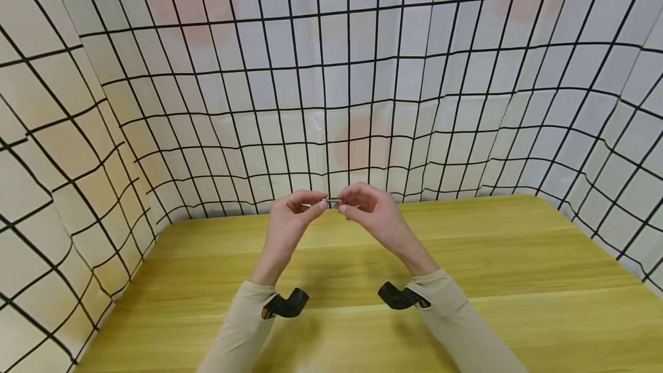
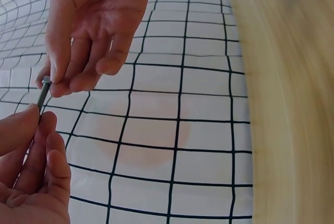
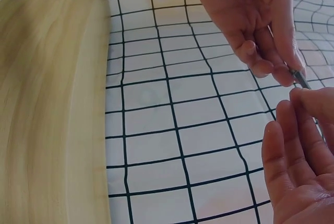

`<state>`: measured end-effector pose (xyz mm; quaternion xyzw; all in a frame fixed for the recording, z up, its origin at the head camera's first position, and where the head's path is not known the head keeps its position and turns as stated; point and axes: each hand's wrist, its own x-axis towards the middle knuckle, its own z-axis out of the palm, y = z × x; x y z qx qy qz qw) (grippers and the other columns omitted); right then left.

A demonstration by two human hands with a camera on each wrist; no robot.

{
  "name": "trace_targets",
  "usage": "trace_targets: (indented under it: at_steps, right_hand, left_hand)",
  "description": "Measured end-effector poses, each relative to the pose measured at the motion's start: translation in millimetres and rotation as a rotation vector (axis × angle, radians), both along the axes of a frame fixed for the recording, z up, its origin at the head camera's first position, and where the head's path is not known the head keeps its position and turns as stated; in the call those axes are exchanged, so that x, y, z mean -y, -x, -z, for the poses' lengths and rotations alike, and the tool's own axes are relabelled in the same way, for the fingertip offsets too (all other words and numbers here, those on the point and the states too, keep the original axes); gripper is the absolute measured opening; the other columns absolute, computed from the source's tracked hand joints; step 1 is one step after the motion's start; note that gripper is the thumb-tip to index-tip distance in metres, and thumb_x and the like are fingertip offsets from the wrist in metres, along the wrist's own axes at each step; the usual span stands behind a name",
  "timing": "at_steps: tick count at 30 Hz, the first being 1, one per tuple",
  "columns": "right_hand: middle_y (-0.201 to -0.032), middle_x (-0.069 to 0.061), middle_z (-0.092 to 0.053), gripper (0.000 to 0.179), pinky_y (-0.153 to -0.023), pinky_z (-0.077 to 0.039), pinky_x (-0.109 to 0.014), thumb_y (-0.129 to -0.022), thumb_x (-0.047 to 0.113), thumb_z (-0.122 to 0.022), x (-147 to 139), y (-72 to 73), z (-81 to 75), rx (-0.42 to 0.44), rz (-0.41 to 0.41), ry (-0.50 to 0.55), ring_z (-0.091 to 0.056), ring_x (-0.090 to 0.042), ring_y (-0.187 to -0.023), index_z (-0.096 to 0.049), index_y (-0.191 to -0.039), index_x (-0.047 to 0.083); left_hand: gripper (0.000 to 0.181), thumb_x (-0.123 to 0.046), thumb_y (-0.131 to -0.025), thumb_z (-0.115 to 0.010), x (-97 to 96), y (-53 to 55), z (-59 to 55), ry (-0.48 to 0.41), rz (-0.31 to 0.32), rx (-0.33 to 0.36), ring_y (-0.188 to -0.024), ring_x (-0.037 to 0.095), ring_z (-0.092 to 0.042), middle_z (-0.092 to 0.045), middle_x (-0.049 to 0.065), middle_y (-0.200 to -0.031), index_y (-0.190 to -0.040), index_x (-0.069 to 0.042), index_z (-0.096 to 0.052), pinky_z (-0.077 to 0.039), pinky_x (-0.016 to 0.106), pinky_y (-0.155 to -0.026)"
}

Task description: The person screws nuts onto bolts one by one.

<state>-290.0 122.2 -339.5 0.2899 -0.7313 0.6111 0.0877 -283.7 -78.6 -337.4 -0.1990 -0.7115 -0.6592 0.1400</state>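
Observation:
Both hands meet in front of the body, near the table's far edge in the head view. Between them lies a small metal bolt, held level. My left hand pinches one end with thumb and forefinger. At the other end, my right hand has its thumb and forefinger around the tip. The left wrist view shows the bolt with a wider end at the right fingertips. Threads show on the bolt in the right wrist view. The fingertips hide parts of both ends.
A wooden table lies below the hands. White sheeting with a black grid rises behind it and along both sides. Black wrist brackets stick out inward from the beige sleeves.

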Motion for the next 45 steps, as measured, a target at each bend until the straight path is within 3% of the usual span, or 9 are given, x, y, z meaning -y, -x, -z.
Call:
trace_targets:
  at_steps: [14, 17, 22, 27, 38, 41, 45]
  right_hand:
    - [-0.1, -0.01, -0.071, 0.021, -0.081, -0.052, -0.045, -0.096, 0.021, -0.067, 2, -0.1, 1.7, 0.034, 0.007, -0.005, -0.065, -0.029, -0.094, -0.068, -0.111, 0.006]
    - [-0.097, -0.011, -0.071, 0.025, -0.081, -0.051, -0.049, -0.097, 0.024, -0.065, 3, -0.5, 1.9, 0.04, 0.004, -0.004, -0.065, -0.03, -0.093, -0.068, -0.109, 0.003]
    - [-0.093, -0.009, -0.07, 0.025, -0.081, -0.052, -0.049, -0.098, 0.029, -0.064, 4, -0.8, 2.4, 0.04, 0.024, -0.018, -0.064, -0.025, -0.091, -0.07, -0.103, 0.006]
    - [-0.089, -0.01, -0.07, 0.023, -0.078, -0.053, -0.042, -0.1, 0.026, -0.061, 5, 0.2, 2.6, 0.041, 0.039, -0.008, -0.064, -0.025, -0.088, -0.071, -0.097, 0.006]
    - [-0.088, -0.021, -0.068, 0.033, -0.082, -0.052, -0.048, -0.105, 0.018, -0.049, 9, -3.7, -3.3, 0.109, 0.072, -0.003, -0.063, -0.037, -0.087, -0.066, -0.091, -0.006]
    - [-0.092, -0.024, -0.066, 0.032, -0.081, -0.052, -0.047, -0.106, 0.018, -0.047, 7, -3.1, -2.9, 0.101, 0.053, 0.017, -0.062, -0.038, -0.089, -0.063, -0.096, -0.007]
    - [-0.106, -0.022, -0.063, 0.02, -0.078, -0.051, -0.044, -0.105, 0.019, -0.051, 4, -0.1, 0.0, 0.051, 0.041, 0.011, -0.061, -0.03, -0.094, -0.06, -0.113, 0.003]
  left_hand:
    - [0.02, -0.015, -0.089, -0.076, 3.0, -0.3, 1.4, 0.018, -0.018, 0.022, -0.073, 0.02, -0.06, -0.07, 0.007, -0.095, -0.103, -0.001, -0.075, -0.043, 0.029, -0.066]
    - [0.021, -0.015, -0.089, -0.076, 3.6, -0.7, 2.8, 0.028, -0.024, 0.018, -0.073, 0.021, -0.06, -0.07, 0.007, -0.095, -0.103, 0.0, -0.075, -0.042, 0.029, -0.065]
    - [0.017, -0.016, -0.089, -0.076, 4.1, -1.5, 3.1, 0.043, -0.032, 0.014, -0.073, 0.021, -0.06, -0.07, 0.005, -0.094, -0.102, -0.005, -0.076, -0.042, 0.029, -0.065]
    - [0.014, -0.015, -0.089, -0.076, 3.1, -2.2, 1.7, 0.05, -0.025, 0.002, -0.073, 0.021, -0.06, -0.071, 0.004, -0.096, -0.101, -0.008, -0.077, -0.042, 0.029, -0.065]
    - [0.017, -0.013, -0.089, -0.075, -0.7, -1.9, 2.0, 0.036, -0.022, 0.019, -0.073, 0.022, -0.059, -0.07, 0.01, -0.095, -0.103, -0.003, -0.076, -0.039, 0.028, -0.063]
    - [0.017, -0.01, -0.089, -0.074, -1.8, -3.7, -1.2, 0.033, -0.023, 0.03, -0.072, 0.02, -0.059, -0.07, 0.011, -0.096, -0.104, -0.001, -0.075, -0.04, 0.028, -0.063]
    - [0.016, -0.004, -0.089, -0.072, -4.0, -16.8, -16.0, 0.026, -0.025, 0.039, -0.07, 0.014, -0.058, -0.07, 0.012, -0.095, -0.102, 0.004, -0.074, -0.042, 0.028, -0.065]
